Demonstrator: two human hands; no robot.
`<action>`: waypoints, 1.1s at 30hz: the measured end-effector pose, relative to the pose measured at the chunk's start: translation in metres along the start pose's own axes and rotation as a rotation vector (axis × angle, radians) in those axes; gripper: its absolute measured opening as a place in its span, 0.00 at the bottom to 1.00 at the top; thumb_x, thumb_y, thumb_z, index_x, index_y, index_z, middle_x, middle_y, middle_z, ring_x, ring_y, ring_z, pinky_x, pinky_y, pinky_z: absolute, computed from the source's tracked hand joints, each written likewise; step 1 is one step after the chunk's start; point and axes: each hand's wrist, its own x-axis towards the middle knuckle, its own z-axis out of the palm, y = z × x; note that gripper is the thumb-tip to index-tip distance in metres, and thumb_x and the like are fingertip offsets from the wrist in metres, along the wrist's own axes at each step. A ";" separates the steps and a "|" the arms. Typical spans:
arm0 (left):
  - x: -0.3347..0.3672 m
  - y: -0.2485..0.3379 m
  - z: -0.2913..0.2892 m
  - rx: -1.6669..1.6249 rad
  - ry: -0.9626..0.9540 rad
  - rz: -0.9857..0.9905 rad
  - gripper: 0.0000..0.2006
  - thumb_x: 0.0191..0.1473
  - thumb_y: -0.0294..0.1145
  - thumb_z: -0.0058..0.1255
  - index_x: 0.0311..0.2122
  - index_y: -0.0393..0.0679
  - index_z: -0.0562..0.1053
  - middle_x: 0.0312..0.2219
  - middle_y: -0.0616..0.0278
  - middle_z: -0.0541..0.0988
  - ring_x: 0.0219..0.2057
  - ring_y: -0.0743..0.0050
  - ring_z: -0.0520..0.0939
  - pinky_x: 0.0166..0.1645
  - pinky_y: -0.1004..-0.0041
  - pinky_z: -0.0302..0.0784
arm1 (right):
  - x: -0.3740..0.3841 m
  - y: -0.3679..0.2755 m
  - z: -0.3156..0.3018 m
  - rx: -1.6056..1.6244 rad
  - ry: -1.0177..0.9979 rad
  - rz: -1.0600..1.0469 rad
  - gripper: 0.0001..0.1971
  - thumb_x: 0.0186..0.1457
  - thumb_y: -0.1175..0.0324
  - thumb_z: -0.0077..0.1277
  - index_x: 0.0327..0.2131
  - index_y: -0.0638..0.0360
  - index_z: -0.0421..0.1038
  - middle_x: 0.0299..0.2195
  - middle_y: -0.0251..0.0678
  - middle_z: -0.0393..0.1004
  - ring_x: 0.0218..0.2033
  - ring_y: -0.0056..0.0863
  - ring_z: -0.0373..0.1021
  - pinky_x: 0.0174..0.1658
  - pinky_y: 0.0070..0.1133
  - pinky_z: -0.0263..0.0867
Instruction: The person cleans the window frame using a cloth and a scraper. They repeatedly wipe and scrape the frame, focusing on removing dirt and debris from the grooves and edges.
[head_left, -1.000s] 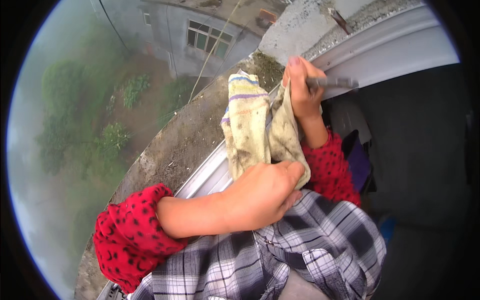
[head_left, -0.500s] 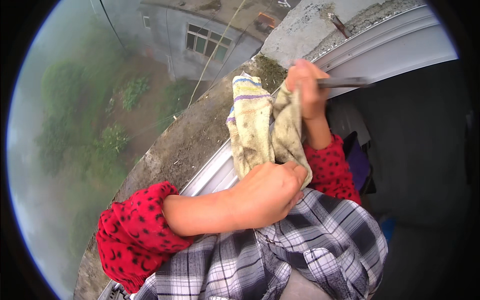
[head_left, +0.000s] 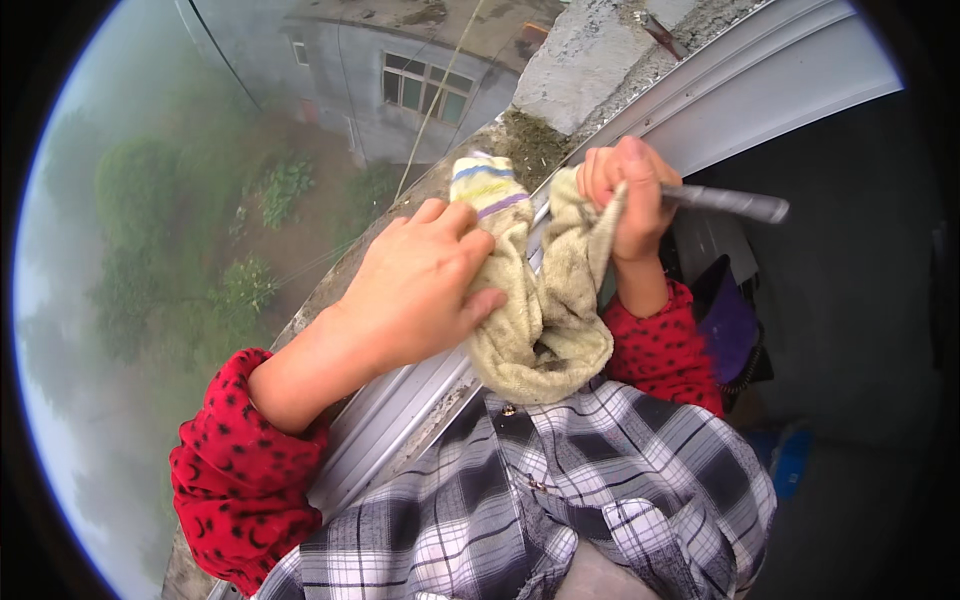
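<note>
A dirty yellowish towel (head_left: 540, 365) with blue and purple stripes hangs in a loop between my hands, over the window frame. My left hand (head_left: 415, 285) grips its left part, fingers curled over the cloth and thumb on the near side. My right hand (head_left: 628, 195) is a fist around the towel's other end and a grey, bar-like handle (head_left: 735, 201). That handle sticks out to the right of the fist; the tool's other end is hidden by hand and cloth, so I cannot tell its kind.
The white metal window frame (head_left: 385, 420) runs diagonally beneath my arms. Beyond it lies a rough concrete ledge (head_left: 335, 285) with moss, then a drop to bushes and a grey building (head_left: 350, 75). A rusty metal stub (head_left: 663, 36) juts up. Inside, a purple item (head_left: 728, 325) sits at right.
My left hand has moved away from my body to the towel's far left part. The towel's near fold now hangs as an open loop. My right hand has shifted slightly nearer, its handle tilting down.
</note>
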 end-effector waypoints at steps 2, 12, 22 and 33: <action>-0.001 -0.005 0.003 -0.092 0.013 0.022 0.14 0.49 0.35 0.61 0.37 0.39 0.73 0.35 0.55 0.75 0.40 0.50 0.75 0.47 0.60 0.71 | 0.004 0.007 0.001 -0.570 -0.021 -0.150 0.21 0.68 0.62 0.44 0.21 0.63 0.65 0.14 0.28 0.60 0.15 0.23 0.58 0.21 0.25 0.53; -0.052 0.044 -0.051 -0.692 -0.117 -0.028 0.08 0.51 0.28 0.57 0.29 0.39 0.70 0.22 0.56 0.73 0.21 0.52 0.75 0.26 0.64 0.70 | 0.011 0.000 -0.007 -0.402 -0.035 -0.011 0.23 0.68 0.63 0.43 0.19 0.64 0.63 0.15 0.30 0.63 0.17 0.18 0.60 0.23 0.22 0.56; -0.060 0.046 -0.036 -0.608 -0.196 -0.106 0.08 0.55 0.31 0.57 0.32 0.39 0.71 0.22 0.52 0.75 0.24 0.45 0.77 0.28 0.58 0.71 | 0.012 -0.013 0.014 0.022 -0.022 0.144 0.23 0.70 0.59 0.35 0.18 0.50 0.52 0.12 0.25 0.54 0.14 0.20 0.49 0.22 0.23 0.53; -0.057 0.043 -0.031 -0.580 -0.245 -0.087 0.10 0.56 0.33 0.56 0.32 0.40 0.70 0.22 0.51 0.74 0.25 0.43 0.77 0.28 0.55 0.69 | -0.024 -0.007 0.035 0.606 -0.106 0.355 0.23 0.71 0.57 0.30 0.19 0.47 0.52 0.11 0.23 0.52 0.14 0.21 0.52 0.26 0.23 0.60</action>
